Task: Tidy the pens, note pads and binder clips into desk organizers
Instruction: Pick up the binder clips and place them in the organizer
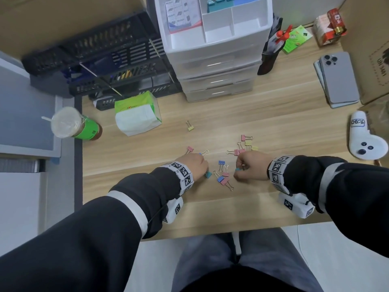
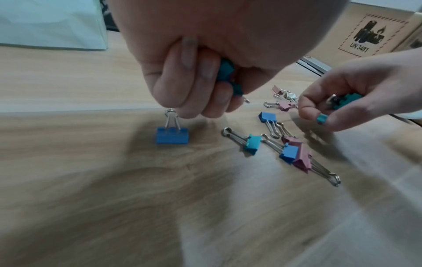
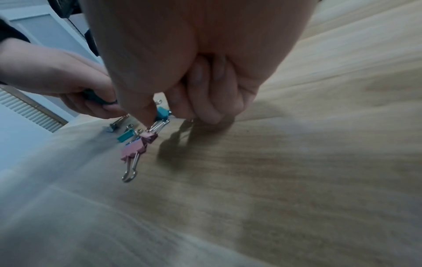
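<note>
Small coloured binder clips lie scattered on the wooden desk (image 1: 273, 114). My left hand (image 1: 196, 165) is curled round teal clips (image 2: 226, 75) in its palm, and its fingertips (image 2: 175, 110) touch the wire handle of an upright blue clip (image 2: 172, 135). My right hand (image 1: 249, 165) holds more teal clips (image 2: 347, 101) and pinches another teal clip (image 2: 321, 119) between thumb and finger. Between the hands lie blue, teal and pink clips (image 1: 222, 178). Pink and yellow clips (image 1: 246, 144) lie beyond the right hand. A single yellow clip (image 1: 190, 128) lies farther back.
A white drawer organizer (image 1: 214, 60) stands at the back with teal clips (image 1: 214, 5) in a top compartment. Black mesh trays (image 1: 94, 51) stand to its left. A tissue pack (image 1: 136, 114), a drink cup (image 1: 73, 125), phones (image 1: 339, 79) and a white controller (image 1: 364, 140) ring the work area.
</note>
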